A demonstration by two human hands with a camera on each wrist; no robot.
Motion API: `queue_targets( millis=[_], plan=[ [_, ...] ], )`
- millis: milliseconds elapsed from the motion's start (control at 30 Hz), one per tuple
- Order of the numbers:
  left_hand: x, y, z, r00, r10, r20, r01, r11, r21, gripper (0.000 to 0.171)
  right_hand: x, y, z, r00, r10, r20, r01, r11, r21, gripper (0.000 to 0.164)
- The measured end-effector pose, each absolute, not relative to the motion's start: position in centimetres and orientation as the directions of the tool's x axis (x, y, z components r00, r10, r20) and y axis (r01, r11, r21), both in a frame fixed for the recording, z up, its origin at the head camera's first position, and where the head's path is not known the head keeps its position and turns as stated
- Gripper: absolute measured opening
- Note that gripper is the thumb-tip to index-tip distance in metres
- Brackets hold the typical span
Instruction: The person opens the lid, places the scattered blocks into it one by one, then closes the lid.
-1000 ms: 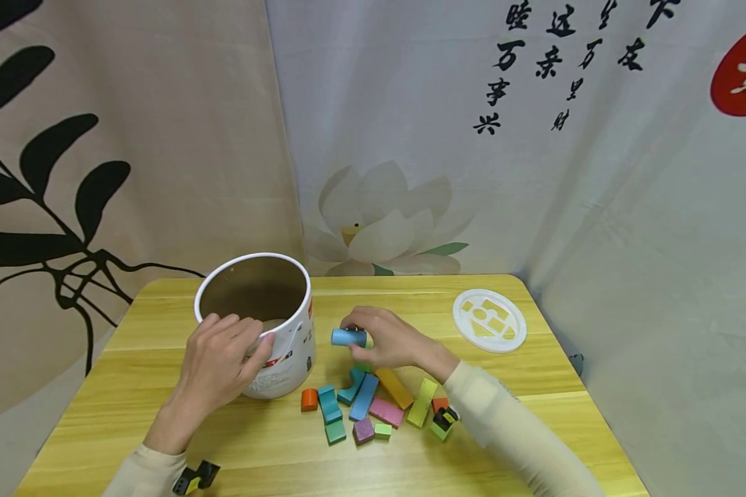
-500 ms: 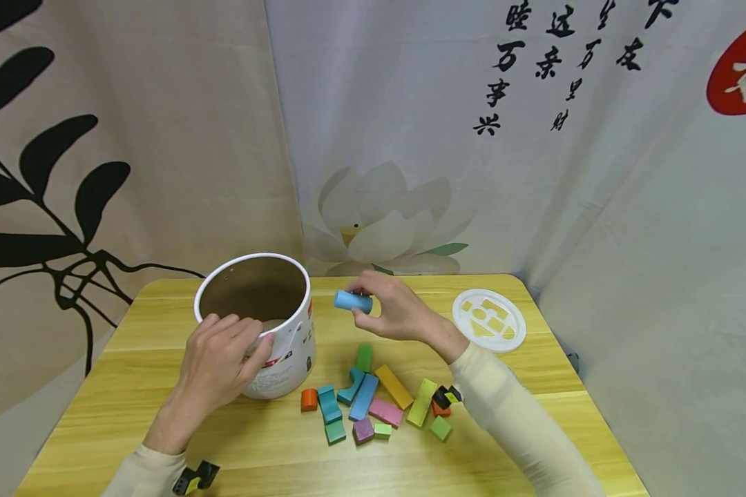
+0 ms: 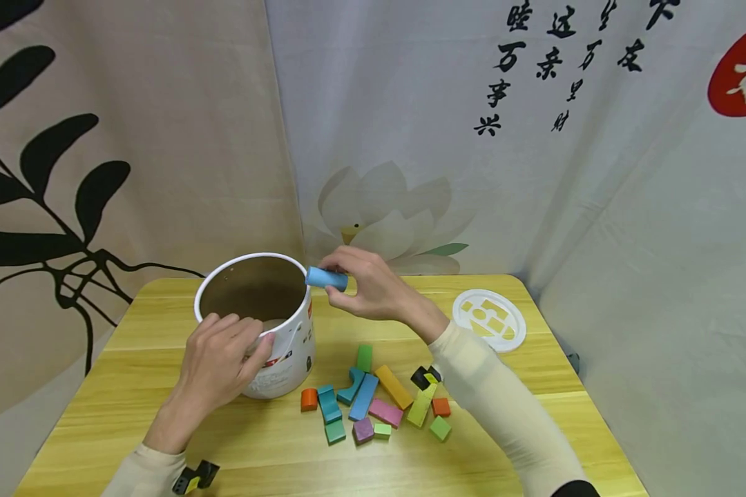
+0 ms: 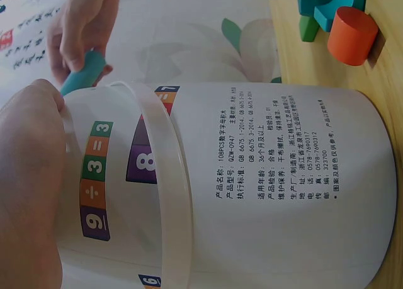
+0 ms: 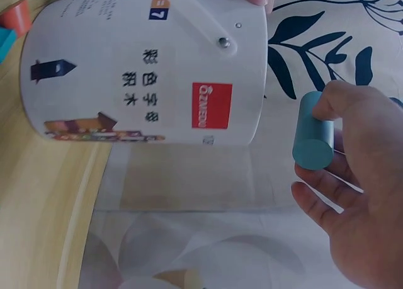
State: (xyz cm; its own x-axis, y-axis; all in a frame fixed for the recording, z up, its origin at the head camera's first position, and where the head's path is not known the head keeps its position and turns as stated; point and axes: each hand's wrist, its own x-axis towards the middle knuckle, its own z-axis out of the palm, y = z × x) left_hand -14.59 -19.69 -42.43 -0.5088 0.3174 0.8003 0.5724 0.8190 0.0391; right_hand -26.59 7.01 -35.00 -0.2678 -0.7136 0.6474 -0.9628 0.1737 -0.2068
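A light blue wooden cylinder block (image 3: 327,278) is pinched between the thumb and fingers of my right hand (image 3: 373,284). One end of the block overlaps the right rim of a white bucket (image 3: 289,359) in the head view; the right wrist view shows the cylinder (image 5: 313,135) beside the bucket's mouth. My left hand (image 3: 224,355) grips the bucket's near rim, fingers over the edge and thumb outside. The bucket stands upright at the table's left, printed with numbers and text, its white handle (image 4: 173,194) hanging down the side. Its floor is hidden.
Several coloured blocks lie in front of the bucket, among them an orange one (image 3: 394,386), a pink one (image 3: 386,412) and a red cylinder (image 3: 309,400). A white lid with shaped cutouts (image 3: 490,339) rests at the back right of the wooden table (image 3: 273,462).
My right hand has lifted the blue cylinder from above the blocks and carried it up and left to the bucket's rim. My left hand stays in place on the bucket.
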Motion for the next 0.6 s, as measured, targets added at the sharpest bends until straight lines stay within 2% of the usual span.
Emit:
queue_targets(
  millis=[233,600],
  plan=[
    [-14.6,-19.6,-42.5,-0.500,0.325,0.803,0.574,0.818,0.026,0.036,-26.7,4.6,-34.3,-0.259,-0.760,0.597,-0.965,0.181,-0.188,0.031],
    [-14.6,-19.5,-42.4,-0.501,0.328,0.801,0.571,0.821,0.021,0.037,-26.5,1.5,-33.0,-0.296,-0.839,0.458,-0.955,0.259,-0.143,0.033]
  ],
)
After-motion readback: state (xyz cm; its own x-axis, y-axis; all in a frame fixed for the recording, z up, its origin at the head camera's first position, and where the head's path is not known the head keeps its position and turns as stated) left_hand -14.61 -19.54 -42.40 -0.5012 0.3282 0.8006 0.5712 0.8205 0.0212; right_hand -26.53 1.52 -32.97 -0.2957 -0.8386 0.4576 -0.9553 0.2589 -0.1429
